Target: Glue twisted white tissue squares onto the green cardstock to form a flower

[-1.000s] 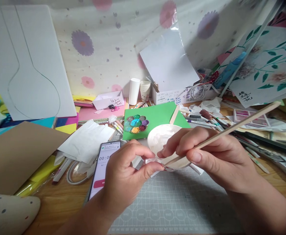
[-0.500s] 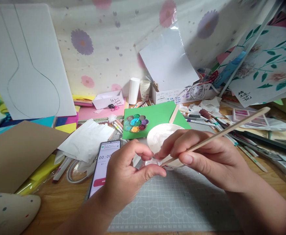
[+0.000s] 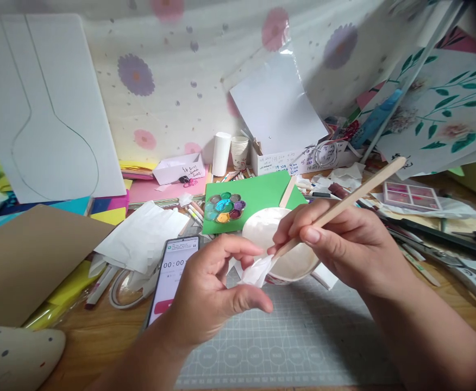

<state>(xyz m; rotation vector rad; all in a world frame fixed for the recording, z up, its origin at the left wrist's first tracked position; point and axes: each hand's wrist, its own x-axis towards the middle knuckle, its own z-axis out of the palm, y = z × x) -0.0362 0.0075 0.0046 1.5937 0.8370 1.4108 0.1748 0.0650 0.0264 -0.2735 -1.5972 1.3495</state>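
Observation:
My left hand (image 3: 211, 290) pinches a small crumpled white tissue (image 3: 256, 271) between thumb and fingers, over the near rim of a white paper bowl (image 3: 281, 252). My right hand (image 3: 346, 244) grips a long wooden stick (image 3: 344, 203) like a pen. Its lower tip touches the tissue at the bowl's edge and its upper end slants up to the right. The bowl holds white paste and stands on a grey cutting mat (image 3: 290, 336).
A phone (image 3: 173, 277) showing a timer lies left of my left hand. A green sheet (image 3: 262, 196) with a round paint palette (image 3: 225, 207) lies behind the bowl. Pens, scissors (image 3: 462, 266), white paper sheets, brown card (image 3: 30, 255) and painted papers crowd the desk.
The stick has tilted steeper, its upper end moving left. My left hand has opened slightly and the white tissue shows more between its fingers at the stick's tip.

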